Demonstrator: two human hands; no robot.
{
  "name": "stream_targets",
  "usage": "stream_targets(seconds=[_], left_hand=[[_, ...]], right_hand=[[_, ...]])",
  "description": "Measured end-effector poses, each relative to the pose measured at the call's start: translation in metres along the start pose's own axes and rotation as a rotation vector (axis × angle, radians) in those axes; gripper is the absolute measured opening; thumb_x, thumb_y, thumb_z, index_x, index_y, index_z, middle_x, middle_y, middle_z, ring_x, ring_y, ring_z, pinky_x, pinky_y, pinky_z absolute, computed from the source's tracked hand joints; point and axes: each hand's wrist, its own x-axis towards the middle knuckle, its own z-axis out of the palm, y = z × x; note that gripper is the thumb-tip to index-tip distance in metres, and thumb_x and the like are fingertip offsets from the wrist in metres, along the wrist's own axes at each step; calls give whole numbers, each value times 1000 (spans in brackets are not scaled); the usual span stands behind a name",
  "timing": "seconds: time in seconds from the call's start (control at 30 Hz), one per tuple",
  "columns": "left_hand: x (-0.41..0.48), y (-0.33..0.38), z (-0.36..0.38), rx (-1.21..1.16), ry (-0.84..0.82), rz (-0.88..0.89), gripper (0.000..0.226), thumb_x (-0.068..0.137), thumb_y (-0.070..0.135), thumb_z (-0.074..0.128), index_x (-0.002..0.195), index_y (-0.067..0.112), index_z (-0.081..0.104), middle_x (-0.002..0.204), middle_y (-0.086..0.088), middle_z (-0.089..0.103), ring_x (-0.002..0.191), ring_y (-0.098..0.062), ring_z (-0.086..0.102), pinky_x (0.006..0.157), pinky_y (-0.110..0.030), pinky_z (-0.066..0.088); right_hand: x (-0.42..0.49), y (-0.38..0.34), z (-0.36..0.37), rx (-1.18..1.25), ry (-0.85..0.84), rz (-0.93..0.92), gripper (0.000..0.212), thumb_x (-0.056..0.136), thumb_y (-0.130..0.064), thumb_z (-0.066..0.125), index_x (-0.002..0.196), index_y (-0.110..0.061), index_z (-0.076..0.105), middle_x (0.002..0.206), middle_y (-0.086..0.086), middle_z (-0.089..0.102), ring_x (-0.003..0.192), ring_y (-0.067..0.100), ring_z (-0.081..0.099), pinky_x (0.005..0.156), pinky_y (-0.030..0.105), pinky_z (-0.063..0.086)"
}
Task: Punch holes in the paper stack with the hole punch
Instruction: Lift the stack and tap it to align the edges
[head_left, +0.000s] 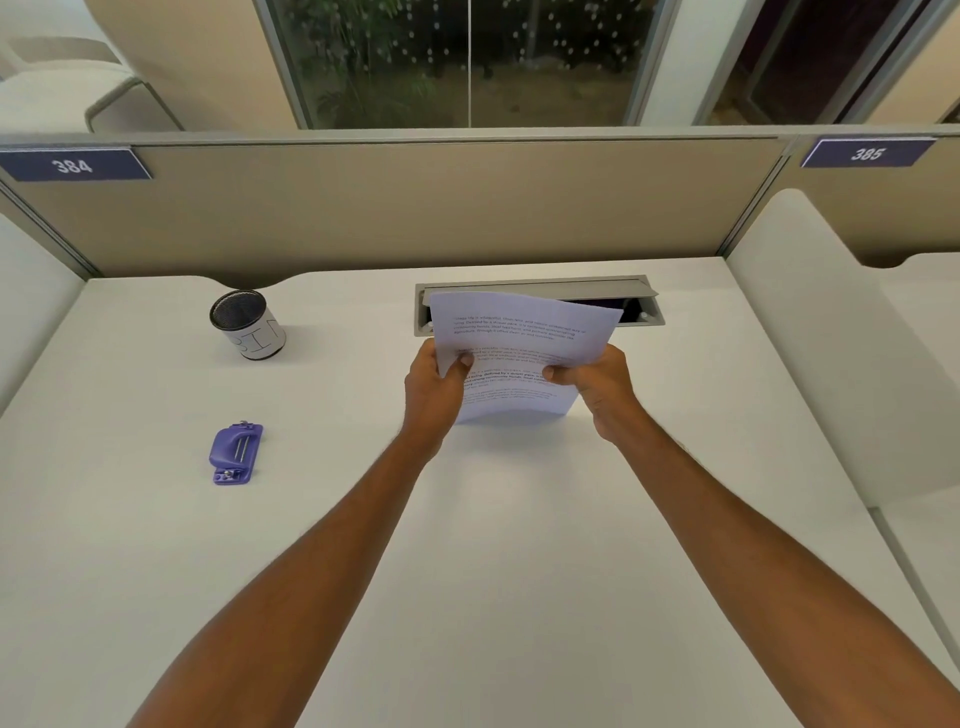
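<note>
Since both our hands are taken up with the sheets, the left side of the table (156, 545) carries only what waits. A dark mesh cup (248, 325) with a white label lettered BIN stands far back, we judge for scraps. Nearer to us the purple hole punch (236, 453) lies untouched, well apart from the paper. Toward the middle, our left grip (434, 387) pinches the left edge of the paper stack (519, 322), thumb on the printed face toward us and fingers curled behind. The stack stands nearly upright and bows a little, its lower edge down at the table, though we cannot tell whether it quite touches. Held so by both side edges, we judge that we are squaring the sheets so that the holes will line up through all of them. Behind it a grey cable hatch (540, 286) is set in the table with its lid raised, and the top of the stack partly hides it. Our right grip (597, 387) pinches the right edge in the same manner, thumb in front and fingers behind, which keeps the sheets from fanning. The punching is not yet begun: the stack and the punch must first be brought together. Further right a pale divider (810, 312) closes off the table.
</note>
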Motion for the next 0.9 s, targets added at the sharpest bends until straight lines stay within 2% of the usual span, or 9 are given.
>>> stream_targets(seconds=[0.13, 0.23, 0.37, 0.43, 0.5, 0.6, 0.67, 0.77, 0.9], left_hand=[[4, 1, -8, -75, 17, 3, 28, 111, 21, 59, 139, 19, 62, 131, -4, 73, 120, -27, 73, 101, -53, 63], [10, 0, -22, -175, 74, 1, 26, 111, 17, 58, 137, 14, 63, 130, -7, 75, 115, -24, 74, 97, -47, 63], [15, -5, -35, -343, 77, -1, 29, 114, 9, 52, 142, 8, 58, 141, -17, 69, 122, -28, 69, 102, -46, 59], [16, -6, -37, -434, 58, -20, 29, 115, 9, 49, 143, 11, 56, 138, -12, 70, 124, -26, 68, 102, -45, 60], [19, -7, -35, -544, 73, -118, 33, 115, 10, 49, 147, 8, 54, 140, -13, 68, 126, -26, 66, 105, -48, 59], [16, -11, -26, -671, 45, -215, 32, 114, 12, 52, 146, 14, 57, 144, -15, 68, 129, -28, 65, 111, -55, 55], [10, -14, -20, -711, 8, -226, 30, 113, 13, 54, 142, 20, 60, 135, -8, 72, 128, -28, 66, 107, -54, 58], [6, -19, -25, -742, -9, -216, 30, 110, 16, 61, 141, 18, 63, 129, -5, 74, 125, -26, 69, 100, -50, 62], [18, -26, -63, -642, 132, -154, 44, 101, 19, 76, 141, 8, 62, 127, -8, 73, 127, -32, 71, 102, -50, 62]], right_hand=[[-4, 9, -13, -117, -98, -23, 39, 81, 14, 82, 110, -12, 78, 105, -2, 84, 94, 17, 79, 74, 19, 61], [-10, 22, -26, -119, -125, 25, 31, 84, 11, 82, 106, -10, 77, 97, -3, 84, 88, 16, 76, 73, 22, 59], [-21, 37, -29, 54, -117, 146, 28, 87, 0, 84, 109, -17, 77, 102, -1, 82, 90, 20, 68, 82, 35, 54], [-25, 42, -21, 156, -116, 180, 29, 89, 0, 81, 111, -20, 77, 101, -5, 81, 94, 20, 67, 88, 38, 51], [-28, 44, -10, 238, -119, 176, 31, 91, 2, 78, 113, -21, 77, 100, -8, 80, 99, 18, 67, 94, 40, 50], [-30, 41, 9, 377, -155, 130, 40, 93, 4, 77, 123, -21, 74, 118, -1, 79, 115, 24, 70, 101, 42, 56], [-28, 37, 17, 459, -149, 93, 47, 90, 6, 79, 128, -21, 73, 128, 7, 78, 120, 27, 74, 100, 46, 62], [-23, 32, 19, 479, -89, 69, 48, 87, 5, 84, 127, -20, 73, 128, 11, 79, 118, 28, 77, 94, 48, 65], [-18, 27, 2, 360, -61, 59, 50, 86, 2, 86, 131, -15, 72, 128, 12, 80, 119, 30, 77, 103, 54, 62]])
